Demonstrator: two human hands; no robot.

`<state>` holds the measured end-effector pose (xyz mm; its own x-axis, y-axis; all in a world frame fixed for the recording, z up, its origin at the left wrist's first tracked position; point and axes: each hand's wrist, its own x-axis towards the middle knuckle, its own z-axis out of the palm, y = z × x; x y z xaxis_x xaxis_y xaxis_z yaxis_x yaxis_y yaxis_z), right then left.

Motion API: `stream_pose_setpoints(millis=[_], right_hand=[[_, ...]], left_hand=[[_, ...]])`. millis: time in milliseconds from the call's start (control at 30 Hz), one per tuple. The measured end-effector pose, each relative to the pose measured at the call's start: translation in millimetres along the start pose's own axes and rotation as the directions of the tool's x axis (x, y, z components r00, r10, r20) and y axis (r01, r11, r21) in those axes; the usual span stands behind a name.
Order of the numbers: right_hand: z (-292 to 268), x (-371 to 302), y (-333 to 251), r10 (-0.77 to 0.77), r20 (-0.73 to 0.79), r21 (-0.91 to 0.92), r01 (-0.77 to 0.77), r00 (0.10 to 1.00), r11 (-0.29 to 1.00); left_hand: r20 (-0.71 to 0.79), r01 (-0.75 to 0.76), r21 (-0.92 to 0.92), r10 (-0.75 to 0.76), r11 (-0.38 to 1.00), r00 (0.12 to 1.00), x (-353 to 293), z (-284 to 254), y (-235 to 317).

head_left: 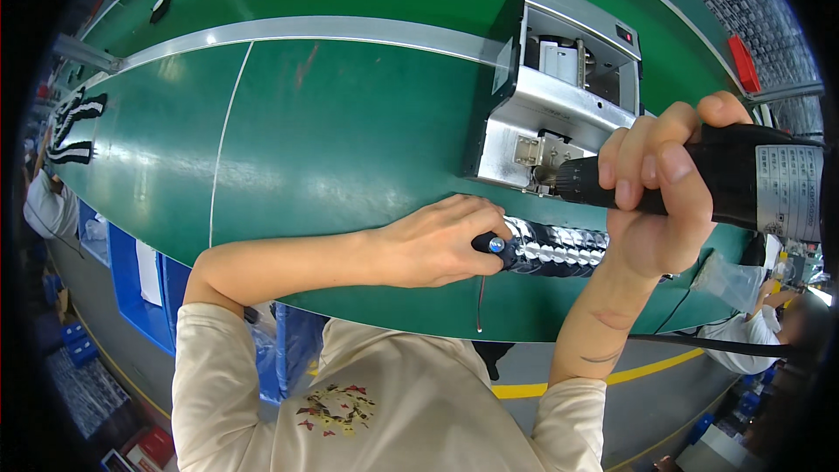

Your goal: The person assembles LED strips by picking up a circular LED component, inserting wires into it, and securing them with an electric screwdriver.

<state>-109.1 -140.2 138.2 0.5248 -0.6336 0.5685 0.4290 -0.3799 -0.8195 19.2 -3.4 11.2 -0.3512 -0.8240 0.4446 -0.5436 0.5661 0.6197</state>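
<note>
My right hand [657, 179] is wrapped around a black electric screwdriver [734, 177] with a white label on its body. The tool lies nearly level, its ribbed nose reaching the front of a silver screw feeder [568, 105]; its bit is hard to make out there. Below, my left hand [441, 243] closes over the left end of a black cylinder with shiny silver bands [559, 246]. A round bluish-silver spot shows at that end, by my fingertips. The cylinder's right end is hidden behind my right wrist. A thin metal rod [480, 304] lies just below my left hand.
The green worktable [350, 122] has a metal rail [350, 29] along its far side. Black-and-white striped pieces [74, 129] lie at the far left. Blue bins [144, 284] stand below the left edge. A red bin [744, 63] is at far right, with other people at both sides.
</note>
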Motion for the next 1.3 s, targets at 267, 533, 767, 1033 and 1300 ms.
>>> stream_pose_setpoints(millis=[267,533,767,1033,1300], right_hand=[[8,2,3,0.108,-0.007,-0.008,-0.108,0.994,0.994],[-1,-45,-13,0.086,0.02,0.174,-0.088,0.996,0.981],[-5,-55,-3,0.164,0.086,0.175,-0.176,0.983,0.969],[12,-58,4,0.067,0.084,0.057,-0.072,0.994,0.996],[14,-66,3,0.094,0.162,0.006,-0.096,0.982,0.995]], left_hand=[[-0.057,0.019,-0.084,-0.024,0.996,0.998,-3,4,-2],[-0.005,0.009,0.015,-0.009,1.0,1.0,-5,4,-4],[-0.049,0.017,-0.004,-0.017,1.0,0.999,-7,5,-2],[-0.031,0.016,0.02,-0.016,1.0,0.999,-3,4,-2],[-0.072,0.002,0.035,0.001,0.999,0.997,-9,7,-1]])
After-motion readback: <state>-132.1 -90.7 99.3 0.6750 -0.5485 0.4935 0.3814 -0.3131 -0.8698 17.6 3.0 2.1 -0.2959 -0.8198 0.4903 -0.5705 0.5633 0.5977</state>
